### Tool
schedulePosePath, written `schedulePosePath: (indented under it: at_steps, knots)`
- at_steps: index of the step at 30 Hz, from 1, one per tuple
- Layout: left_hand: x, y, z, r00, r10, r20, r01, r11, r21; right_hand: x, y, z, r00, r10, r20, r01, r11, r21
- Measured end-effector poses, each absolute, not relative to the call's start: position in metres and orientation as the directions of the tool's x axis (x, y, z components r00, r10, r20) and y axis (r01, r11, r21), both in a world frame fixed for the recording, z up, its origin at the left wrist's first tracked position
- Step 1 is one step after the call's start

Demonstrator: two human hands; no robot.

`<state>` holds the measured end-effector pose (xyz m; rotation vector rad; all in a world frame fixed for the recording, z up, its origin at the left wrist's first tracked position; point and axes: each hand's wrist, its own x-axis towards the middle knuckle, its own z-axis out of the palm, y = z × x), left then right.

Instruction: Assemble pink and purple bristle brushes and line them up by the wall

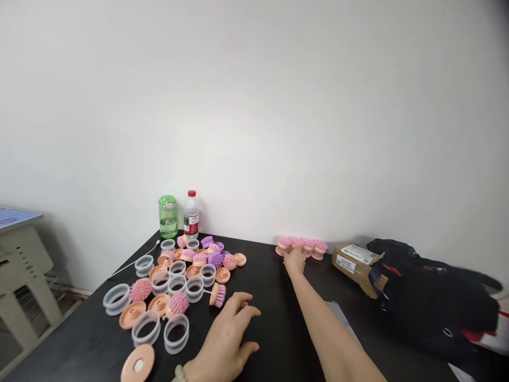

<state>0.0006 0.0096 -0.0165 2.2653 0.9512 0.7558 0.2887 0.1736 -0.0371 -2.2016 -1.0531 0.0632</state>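
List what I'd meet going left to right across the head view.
Blue-topped desk, green container, red-capped bottle, left hand, row of pink brushes, cardboard box, black bag.

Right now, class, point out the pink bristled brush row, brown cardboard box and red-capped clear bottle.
Pink bristled brush row (308,244): head view, bristles.
Brown cardboard box (362,272): head view, side face.
Red-capped clear bottle (191,219): head view, label.

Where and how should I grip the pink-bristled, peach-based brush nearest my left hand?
Probably by the round peach base, near and far edges, coming from above: the pink-bristled brush lies tipped, base on edge, bristles facing right.
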Motion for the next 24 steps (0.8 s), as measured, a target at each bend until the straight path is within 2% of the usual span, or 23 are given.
schedulePosePath:
  at_steps: [3,5,9,12,14,17,20,24]
  knots:
    - [0.002,0.007,-0.013,0.634,0.722,0.275,0.467,-0.641,0.609,0.276,0.162,-0.039,0.649,0.722,0.239,0.679,-0.408,-0.610]
    - [0.003,0.007,-0.015,0.662,0.694,0.283,0.476,-0.680,0.557,0.260,0.154,-0.041,0.564,0.780,0.273,0.731,-0.317,-0.604]
    - [0.003,0.012,-0.020,0.666,0.677,0.314,0.501,-0.717,0.485,0.212,0.141,-0.044,0.222,0.896,0.385,0.840,0.025,-0.543]
    - [-0.003,0.020,-0.019,0.591,0.721,0.363,0.562,-0.690,0.456,0.176,0.137,-0.042,-0.062,0.895,0.442,0.844,0.284,-0.455]
    - [-0.009,0.027,-0.017,0.484,0.759,0.435,0.624,-0.648,0.437,0.158,0.138,-0.039,-0.200,0.872,0.448,0.827,0.395,-0.400]
    - [-0.019,0.036,-0.015,0.343,0.775,0.531,0.740,-0.571,0.356,0.143,0.141,-0.035,-0.293,0.854,0.429,0.819,0.456,-0.348]
    - [-0.027,0.042,-0.011,0.297,0.781,0.549,0.825,-0.500,0.264,0.138,0.140,-0.033,-0.297,0.858,0.419,0.828,0.450,-0.334]
    - [-0.042,0.046,0.001,0.214,0.826,0.521,0.883,-0.391,0.258,0.144,0.125,-0.033,-0.256,0.871,0.418,0.831,0.419,-0.364]
